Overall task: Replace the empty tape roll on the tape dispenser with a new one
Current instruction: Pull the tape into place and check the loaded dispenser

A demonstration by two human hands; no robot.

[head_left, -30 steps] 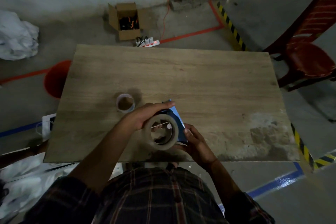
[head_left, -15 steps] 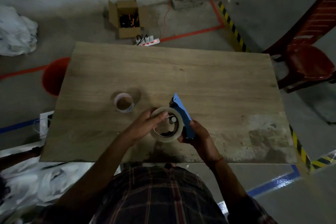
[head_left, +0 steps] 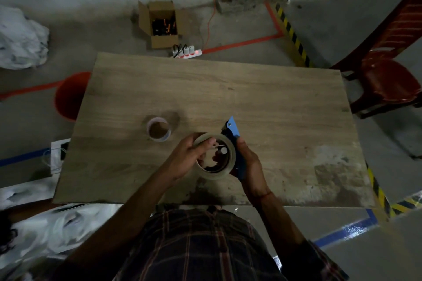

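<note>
While right hand [head_left: 249, 164] grips blue tape dispenser [head_left: 235, 141] at lower centre of frame, left hand [head_left: 189, 158] holds new tape roll [head_left: 217, 173] against it. Empty core [head_left: 158, 129] rests on wooden table [head_left: 251, 98], just left.

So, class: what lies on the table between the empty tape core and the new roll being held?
Only bare wooden table separates the small empty tape core from the large clear tape roll, per the head view.
</note>
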